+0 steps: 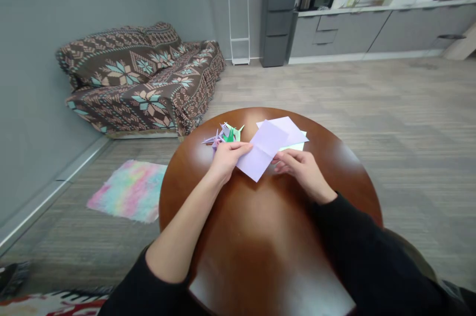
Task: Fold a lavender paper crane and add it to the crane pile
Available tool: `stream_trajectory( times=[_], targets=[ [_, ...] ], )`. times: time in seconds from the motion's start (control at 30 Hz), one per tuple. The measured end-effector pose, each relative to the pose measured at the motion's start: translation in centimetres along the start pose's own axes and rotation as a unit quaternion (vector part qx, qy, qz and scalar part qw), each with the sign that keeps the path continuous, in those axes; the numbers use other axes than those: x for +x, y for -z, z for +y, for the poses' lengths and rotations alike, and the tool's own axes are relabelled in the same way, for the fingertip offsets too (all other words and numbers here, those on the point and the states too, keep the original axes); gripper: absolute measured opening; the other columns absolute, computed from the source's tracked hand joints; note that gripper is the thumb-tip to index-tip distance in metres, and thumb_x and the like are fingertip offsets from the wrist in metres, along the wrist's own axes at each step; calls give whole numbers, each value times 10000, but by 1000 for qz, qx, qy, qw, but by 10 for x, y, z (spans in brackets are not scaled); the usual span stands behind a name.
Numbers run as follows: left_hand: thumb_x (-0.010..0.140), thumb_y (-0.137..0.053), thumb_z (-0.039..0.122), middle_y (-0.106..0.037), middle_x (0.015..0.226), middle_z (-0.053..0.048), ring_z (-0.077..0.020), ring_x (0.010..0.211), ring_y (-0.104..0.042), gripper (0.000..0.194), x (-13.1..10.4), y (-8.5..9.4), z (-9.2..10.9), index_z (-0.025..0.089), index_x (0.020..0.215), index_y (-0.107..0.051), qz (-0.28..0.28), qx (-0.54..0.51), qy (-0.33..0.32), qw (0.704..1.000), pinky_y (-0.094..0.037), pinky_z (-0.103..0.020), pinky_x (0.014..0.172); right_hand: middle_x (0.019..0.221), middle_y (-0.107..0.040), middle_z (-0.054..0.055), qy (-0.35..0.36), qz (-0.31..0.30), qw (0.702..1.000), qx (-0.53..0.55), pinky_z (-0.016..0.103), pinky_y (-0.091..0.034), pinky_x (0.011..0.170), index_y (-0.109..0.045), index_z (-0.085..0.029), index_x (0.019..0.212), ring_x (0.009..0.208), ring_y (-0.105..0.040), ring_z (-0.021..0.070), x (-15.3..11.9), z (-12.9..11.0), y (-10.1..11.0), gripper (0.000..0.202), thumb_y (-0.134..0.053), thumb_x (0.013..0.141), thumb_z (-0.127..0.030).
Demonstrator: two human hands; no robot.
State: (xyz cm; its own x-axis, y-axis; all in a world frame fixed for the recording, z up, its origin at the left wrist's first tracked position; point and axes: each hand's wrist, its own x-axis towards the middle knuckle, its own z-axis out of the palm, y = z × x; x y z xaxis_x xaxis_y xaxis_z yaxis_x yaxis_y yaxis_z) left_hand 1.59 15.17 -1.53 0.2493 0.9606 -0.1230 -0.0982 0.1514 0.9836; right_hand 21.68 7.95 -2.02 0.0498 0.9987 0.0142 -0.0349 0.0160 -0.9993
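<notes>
A lilac sheet of origami paper (262,150) with a crease across its middle is held above the table between my two hands. My left hand (228,157) pinches its left corner, thumb on top. At the opposite side, my right hand (295,163) has its fingers closed at the paper's right edge, with the fingertips partly behind it. Behind the held sheet lies a stack of lilac and pale green paper (292,130). Folded paper cranes (226,133) in lilac and green sit in a cluster just beyond my left hand.
The round brown wooden table (256,236) is in front of me. A sofa with a patterned cover (148,78) stands at the far left, near a pastel fluffy rug (130,189). Along the back are a grey fridge (281,13) and a kitchen counter (372,28).
</notes>
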Motion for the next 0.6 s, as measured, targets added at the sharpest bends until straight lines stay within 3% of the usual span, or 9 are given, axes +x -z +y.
stream_trajectory(
  times=[0.1, 0.23, 0.27, 0.4, 0.5, 0.6],
  targets=[
    [642, -868, 399, -775, 861, -115, -196, 725, -682, 399, 1, 0, -2, 99, 898, -800, -19, 53, -12, 998, -536, -313, 708, 676, -700, 54, 1, 7, 1000, -15, 289, -526, 646, -694, -164, 673, 631, -637, 160, 0, 1, -2, 347, -775, 759, -490],
    [715, -828, 321, -718, 1204, -155, -238, 982, -707, 605, -2, -3, 0, 150, 1276, -675, 29, 158, -128, 979, -553, -360, 887, 636, -668, 36, 28, 51, 997, -41, 297, -505, 634, -640, -177, 628, 608, -614, 160, 3, 5, 1, 342, -758, 771, -465],
    [740, -812, 322, -692, 1259, -167, -250, 1057, -695, 641, -3, -5, 0, 154, 1331, -631, 18, 161, -146, 976, -543, -376, 941, 631, -657, 31, 40, 56, 996, -62, 298, -493, 633, -626, -178, 628, 604, -602, 158, 3, 6, 2, 335, -740, 790, -448],
    [776, -798, 405, -630, 1370, -207, -314, 1266, -611, 691, -10, -16, -4, 131, 1374, -586, -146, 131, -102, 975, -452, -460, 1108, 631, -591, 3, 99, 51, 981, -162, 294, -428, 632, -561, -190, 650, 609, -538, 147, 0, 5, -1, 319, -632, 890, -387],
    [769, -813, 393, -556, 1460, -212, -340, 1297, -583, 731, -13, -20, -10, 157, 1410, -554, -191, 107, -78, 973, -445, -499, 1111, 671, -583, -1, 131, 24, 973, -188, 291, -422, 653, -557, -193, 695, 654, -536, 155, -4, 1, -4, 302, -582, 931, -380],
    [769, -819, 339, -542, 1475, -191, -326, 1269, -598, 692, -13, -21, -12, 181, 1394, -565, -197, 104, -93, 971, -485, -474, 1071, 684, -606, 7, 126, 10, 973, -191, 294, -440, 676, -602, -186, 700, 679, -561, 168, -4, 1, -4, 310, -581, 932, -392]
  ],
)
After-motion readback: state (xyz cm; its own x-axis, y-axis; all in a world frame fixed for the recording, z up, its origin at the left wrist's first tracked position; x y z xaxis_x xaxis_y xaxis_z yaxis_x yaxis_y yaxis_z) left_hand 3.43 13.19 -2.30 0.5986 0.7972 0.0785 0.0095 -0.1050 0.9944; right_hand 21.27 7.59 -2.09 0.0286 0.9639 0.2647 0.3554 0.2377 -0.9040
